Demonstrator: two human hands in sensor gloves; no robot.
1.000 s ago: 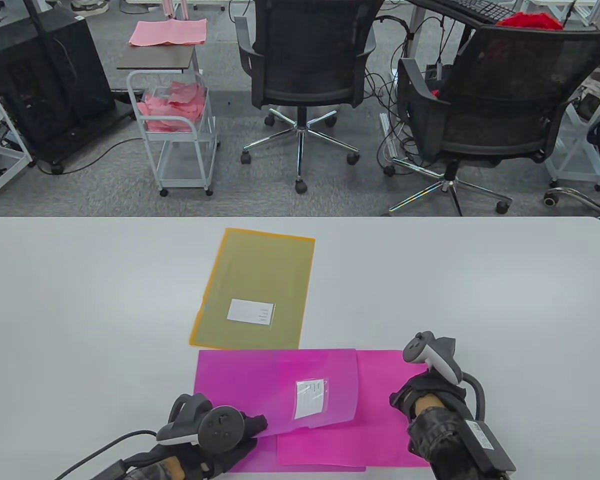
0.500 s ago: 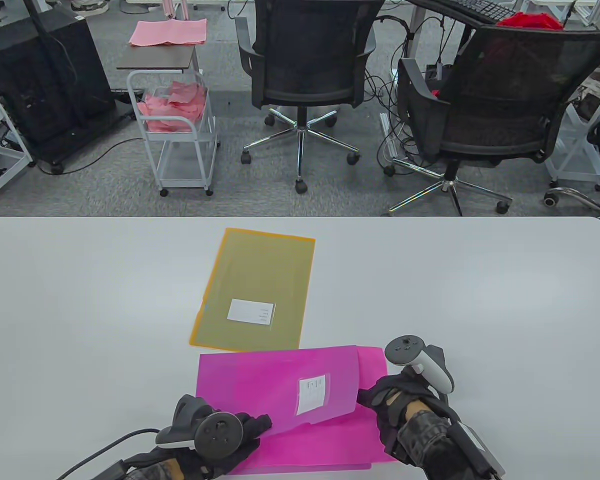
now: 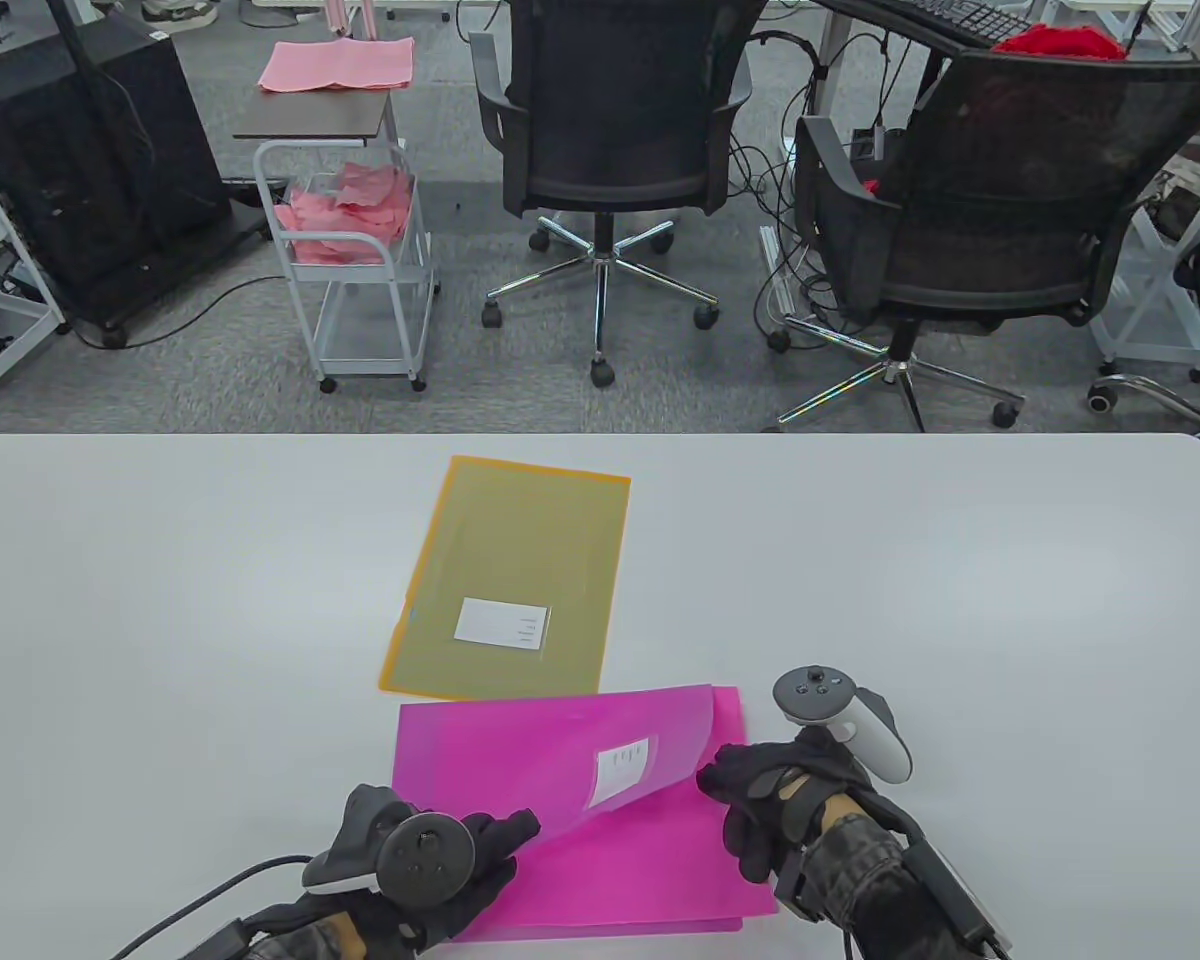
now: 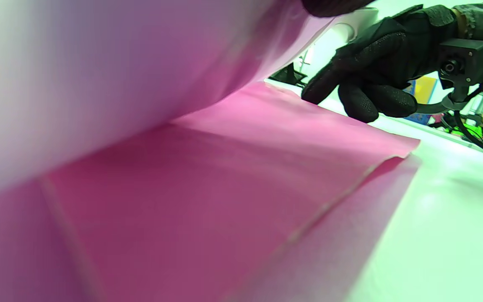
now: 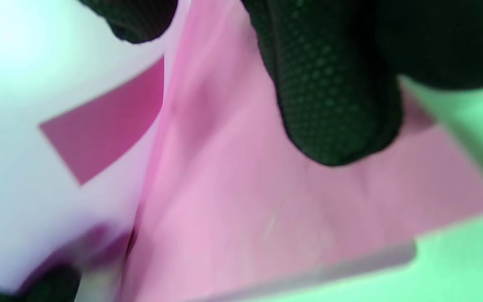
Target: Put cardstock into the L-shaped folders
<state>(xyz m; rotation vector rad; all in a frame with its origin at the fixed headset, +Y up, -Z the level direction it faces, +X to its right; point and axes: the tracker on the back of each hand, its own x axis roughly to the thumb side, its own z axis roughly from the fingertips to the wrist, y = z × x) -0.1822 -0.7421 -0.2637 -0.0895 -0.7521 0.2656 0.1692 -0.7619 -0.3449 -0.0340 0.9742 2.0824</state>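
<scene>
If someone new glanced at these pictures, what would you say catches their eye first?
Likely the magenta folder at the table's near edge, its translucent top flap lifted by the left hand while the right hand rests on the magenta cardstock beneath. Just beyond lies an orange folder with a white label.

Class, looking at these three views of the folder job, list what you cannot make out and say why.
- Table view: print on the pink folder's label, too small.
- Table view: left hand grip on the flap, hidden by its tracker.
- Right wrist view: right hand fingertips contact with the cardstock, blurred.
</scene>
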